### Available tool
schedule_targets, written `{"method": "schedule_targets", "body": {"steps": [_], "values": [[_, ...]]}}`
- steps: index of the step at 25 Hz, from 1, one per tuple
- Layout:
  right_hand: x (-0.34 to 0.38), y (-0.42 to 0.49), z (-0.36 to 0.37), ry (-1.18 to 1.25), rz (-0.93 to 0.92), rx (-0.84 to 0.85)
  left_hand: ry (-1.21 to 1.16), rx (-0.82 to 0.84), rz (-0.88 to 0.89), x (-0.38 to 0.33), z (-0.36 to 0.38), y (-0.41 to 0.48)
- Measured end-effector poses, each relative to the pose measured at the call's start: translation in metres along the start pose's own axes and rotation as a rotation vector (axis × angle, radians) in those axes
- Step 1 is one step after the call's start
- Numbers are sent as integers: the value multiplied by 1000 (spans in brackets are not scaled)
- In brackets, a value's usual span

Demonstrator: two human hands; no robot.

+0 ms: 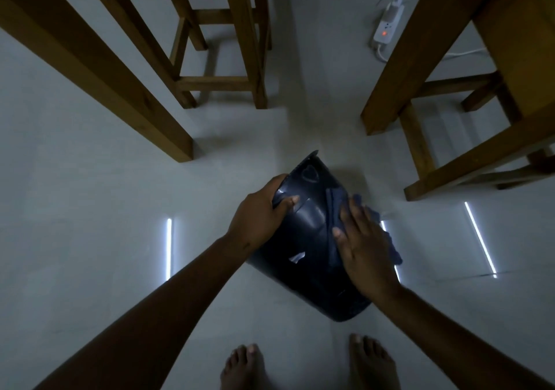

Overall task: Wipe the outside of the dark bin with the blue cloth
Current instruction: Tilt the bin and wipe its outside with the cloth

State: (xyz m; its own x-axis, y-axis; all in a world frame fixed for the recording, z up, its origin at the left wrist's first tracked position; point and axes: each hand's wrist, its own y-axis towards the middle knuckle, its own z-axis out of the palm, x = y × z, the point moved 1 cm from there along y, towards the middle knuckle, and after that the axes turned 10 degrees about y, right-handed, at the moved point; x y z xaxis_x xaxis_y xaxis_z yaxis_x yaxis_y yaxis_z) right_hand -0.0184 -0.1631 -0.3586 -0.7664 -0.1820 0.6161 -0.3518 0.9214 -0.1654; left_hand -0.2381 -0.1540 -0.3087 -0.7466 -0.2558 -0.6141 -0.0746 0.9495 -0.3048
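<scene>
Head view looks straight down at a pale floor (pixel 90 179), where the dark bin (pixel 309 239) lies tipped on its side, its outer wall facing up. The left hand (pixel 258 215) grips the bin at its far left edge, the thumb lying across the top of the wall and the other fingers (pixel 277 183) curled around the edge, clenched on it. The right hand (pixel 366 248) lies flat on the right side of the bin, its fingers spread and pressing the blue cloth (pixel 336 206) against the wall; they are not curled around the cloth. Part of the cloth shows ahead of the fingertips, and more hangs off the right side of the bin beyond the hand. Two bare feet (pixel 306 365) stand on the floor just below the bin. Wooden furniture legs (pixel 99 68) rise from the floor beyond the bin on both sides. Well beyond the bin, to the upper right, a white power strip (pixel 387 26) with a lit red switch lies on the floor. Bright strips of reflected light (pixel 168 248) mark the floor left and right of the bin.
</scene>
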Motion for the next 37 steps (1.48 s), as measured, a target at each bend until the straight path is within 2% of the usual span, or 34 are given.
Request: {"method": "schedule_targets", "body": {"steps": [4,5,8,10,13,15,16,19,20,21,23,25,26,28,30,32,34,36,37], "values": [[10,-19,8,-198,-226,60,-151,98,-38,15,-10,-15],[7,-5,2,-194,-205,40,-173,118,-36,22,-10,-25],[-12,30,-17,31,63,-7,-83,55,-8,27,-6,-36],[-3,9,-9,-24,125,-59,6,-23,17,16,-4,-26],[33,-42,19,-260,-255,73,76,-61,73,1,-5,-10],[32,-21,15,-297,-389,60,32,-42,83,0,-3,-3],[29,1,5,-257,-304,42,25,-30,74,-1,-3,-1],[14,34,-24,0,108,14,25,-18,17,-5,-2,1],[14,22,-19,-44,112,-25,33,-21,8,-5,-2,-1],[18,-1,-4,-128,12,-29,45,-22,11,-4,-2,-2],[33,-41,14,-288,-255,105,35,-23,33,0,-2,-3],[24,-28,16,-298,-353,128,3,-17,45,3,-3,-1],[20,-7,9,-274,-294,76,5,-11,40,4,-2,0],[13,35,-11,-54,-15,50,26,-10,14,3,-1,0],[12,31,-14,44,128,20,57,-16,1,1,0,0],[29,-14,5,-115,39,2,65,-19,5,3,-1,1],[45,-53,17,-202,-121,107,46,-22,16,8,0,1],[41,-37,20,-238,-204,113,24,-28,40,10,-1,-1],[38,-12,13,-217,-167,77,25,-35,48,10,0,-1]]}}
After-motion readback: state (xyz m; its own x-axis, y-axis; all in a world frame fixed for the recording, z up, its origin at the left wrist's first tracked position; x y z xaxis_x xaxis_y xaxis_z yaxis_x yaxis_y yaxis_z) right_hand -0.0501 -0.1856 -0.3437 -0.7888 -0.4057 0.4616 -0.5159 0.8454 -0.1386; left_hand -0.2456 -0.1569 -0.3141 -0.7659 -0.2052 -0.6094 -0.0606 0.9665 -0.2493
